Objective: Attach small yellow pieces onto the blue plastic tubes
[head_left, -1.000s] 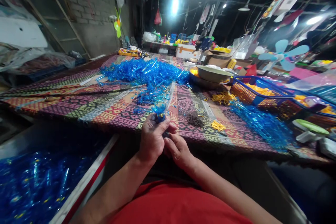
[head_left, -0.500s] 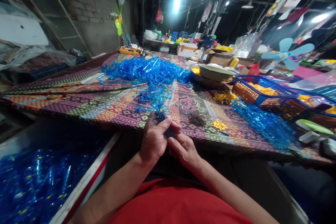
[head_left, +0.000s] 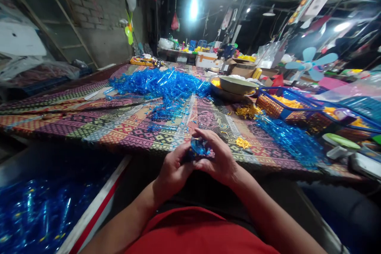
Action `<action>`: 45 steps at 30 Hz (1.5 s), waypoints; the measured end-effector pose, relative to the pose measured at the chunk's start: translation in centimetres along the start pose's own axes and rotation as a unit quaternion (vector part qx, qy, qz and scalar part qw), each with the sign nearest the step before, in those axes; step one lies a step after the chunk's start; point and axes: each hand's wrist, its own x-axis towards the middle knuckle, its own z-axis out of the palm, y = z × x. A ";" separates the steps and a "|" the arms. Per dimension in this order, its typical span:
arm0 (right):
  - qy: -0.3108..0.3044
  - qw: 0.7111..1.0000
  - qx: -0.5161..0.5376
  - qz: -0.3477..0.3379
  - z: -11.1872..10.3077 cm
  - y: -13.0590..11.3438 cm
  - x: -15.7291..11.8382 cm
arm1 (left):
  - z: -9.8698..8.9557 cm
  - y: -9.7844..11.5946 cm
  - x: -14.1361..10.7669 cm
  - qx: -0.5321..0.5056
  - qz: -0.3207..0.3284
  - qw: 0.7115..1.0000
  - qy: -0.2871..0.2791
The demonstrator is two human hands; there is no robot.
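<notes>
The left hand (head_left: 174,174) and right hand (head_left: 217,155) press together, fingers curled around a small translucent blue plastic piece (head_left: 198,147), just in front of a desk (head_left: 268,162) draped in patterned woven cloth (head_left: 125,131) under a tangled heap of blue plastic pieces (head_left: 157,87).

The left hand (head_left: 174,174) and right hand (head_left: 217,158) covered most of the blue plastic piece (head_left: 199,147) between them, hiding its shape. The bin of blue plastic (head_left: 32,214) at near left ran off the picture's edges. The yellow parts (head_left: 243,143) at right and the items on the far table (head_left: 175,52) were too small to identify.
</notes>
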 end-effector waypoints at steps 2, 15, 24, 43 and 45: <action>-0.024 0.995 -0.068 -0.063 -0.9 -1.1 1.2 | 0.2 0.2 -0.1 0.039 0.056 0.997 -0.035; -0.019 0.996 -0.085 -0.002 -1.6 -0.4 0.1 | -1.6 -1.9 -0.7 0.141 0.045 0.980 -0.136; 0.113 0.969 0.045 0.215 0.0 1.4 -1.1 | -2.0 -1.5 0.2 0.001 -0.120 0.992 -0.024; 0.057 0.998 0.034 -0.020 -0.2 -1.1 -0.3 | 0.2 0.8 -0.2 0.345 0.183 0.920 -0.029; 0.064 0.997 0.014 -0.030 -0.2 -1.8 -0.2 | 0.5 1.0 -0.2 0.349 0.208 0.913 -0.025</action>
